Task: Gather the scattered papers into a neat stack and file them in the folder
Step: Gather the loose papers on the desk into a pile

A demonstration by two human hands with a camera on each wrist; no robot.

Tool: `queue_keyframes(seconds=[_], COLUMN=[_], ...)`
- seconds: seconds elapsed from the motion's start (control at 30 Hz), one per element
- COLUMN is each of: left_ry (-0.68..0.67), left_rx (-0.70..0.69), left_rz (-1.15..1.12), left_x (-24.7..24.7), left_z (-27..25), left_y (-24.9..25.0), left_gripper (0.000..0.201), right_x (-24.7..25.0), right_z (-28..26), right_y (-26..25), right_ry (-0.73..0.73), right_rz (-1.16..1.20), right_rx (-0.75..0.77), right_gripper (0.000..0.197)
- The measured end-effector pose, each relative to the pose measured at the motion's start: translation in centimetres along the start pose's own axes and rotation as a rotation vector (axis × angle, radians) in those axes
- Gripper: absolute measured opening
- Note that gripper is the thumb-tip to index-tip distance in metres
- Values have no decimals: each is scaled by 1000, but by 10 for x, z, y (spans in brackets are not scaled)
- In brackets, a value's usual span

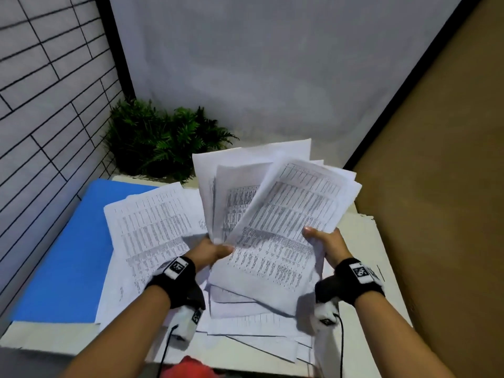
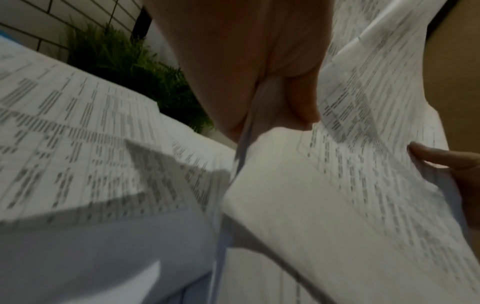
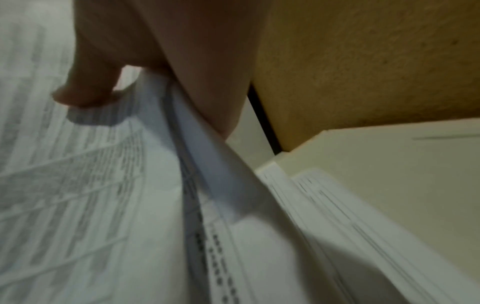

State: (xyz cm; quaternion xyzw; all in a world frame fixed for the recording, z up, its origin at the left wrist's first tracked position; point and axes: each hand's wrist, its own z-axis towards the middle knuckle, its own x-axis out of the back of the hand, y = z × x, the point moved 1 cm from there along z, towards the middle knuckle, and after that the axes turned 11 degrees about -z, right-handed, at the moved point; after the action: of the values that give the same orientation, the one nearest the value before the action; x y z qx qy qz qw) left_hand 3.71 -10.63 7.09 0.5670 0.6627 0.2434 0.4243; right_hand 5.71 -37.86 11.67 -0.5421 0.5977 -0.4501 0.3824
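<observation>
I hold a loose, fanned bundle of printed papers [image 1: 275,214] raised above the table. My left hand [image 1: 215,251] pinches its left edge; the left wrist view shows several sheet edges [image 2: 246,131] caught between thumb and fingers. My right hand [image 1: 323,238] grips the right edge, thumb [image 3: 85,92] pressed on the top sheet [image 3: 78,174]. More printed sheets [image 1: 152,227] lie scattered on the table [image 1: 360,241] under and left of the bundle, others [image 1: 259,331] near the front edge. A blue folder [image 1: 68,257] lies shut at the left, partly under the sheets.
A green fern-like plant [image 1: 161,140] stands at the table's far left corner against a tiled wall [image 1: 49,91]. A tan wall [image 1: 436,173] runs close along the table's right side. Something red [image 1: 188,366] shows at the near edge.
</observation>
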Motion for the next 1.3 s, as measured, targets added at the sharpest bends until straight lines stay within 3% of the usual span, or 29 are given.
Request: queue_keyframes(seconds=[0.07, 0.13, 0.2, 0.3, 0.4, 0.53, 0.67, 0.77, 0.93, 1.1, 1.2, 1.23, 1.3], left_ry=[-13, -19, 32, 85, 71, 58, 94, 127, 66, 111, 94, 67, 41], left_rx=[-52, -131, -235, -350, -385, -473, -491, -547, -618, -593, -655, -671, -652], left_rz=[2, 67, 106, 45, -19, 48, 43, 12, 17, 26, -15, -26, -37], left_x=[-3, -9, -11, -8, -1, 4, 1, -1, 5, -6, -11, -9, -4], left_z=[-4, -11, -17, -27, -36, -49, -54, -63, -76, -78, -80, -81, -80], left_y=[9, 21, 34, 45, 50, 57, 58, 66, 75, 74, 79, 80, 76], left_gripper=[57, 54, 42, 62, 63, 37, 27, 26, 31, 24, 21, 25, 58], right_x=[-1, -5, -11, -16, -24, -35, -47, -57, -60, -65, -62, -60, -58], right_z=[0, -2, -5, -11, -15, -15, -16, -17, -17, -16, -18, -18, -19], right_y=[-9, -20, -31, -39, -40, -42, -42, -51, -61, -49, -55, -57, -54], right_ry=[-1, 9, 9, 2, -20, -67, -103, -140, -231, -305, -360, -380, -415], right_rz=[-83, -145, -145, -103, -110, -149, -169, -144, -92, -128, -52, -15, -28], right_rx=[57, 126, 199, 264, 314, 330, 323, 366, 427, 354, 364, 359, 326], right_gripper=[51, 30, 34, 35, 40, 33, 20, 27, 26, 34, 59, 67, 70])
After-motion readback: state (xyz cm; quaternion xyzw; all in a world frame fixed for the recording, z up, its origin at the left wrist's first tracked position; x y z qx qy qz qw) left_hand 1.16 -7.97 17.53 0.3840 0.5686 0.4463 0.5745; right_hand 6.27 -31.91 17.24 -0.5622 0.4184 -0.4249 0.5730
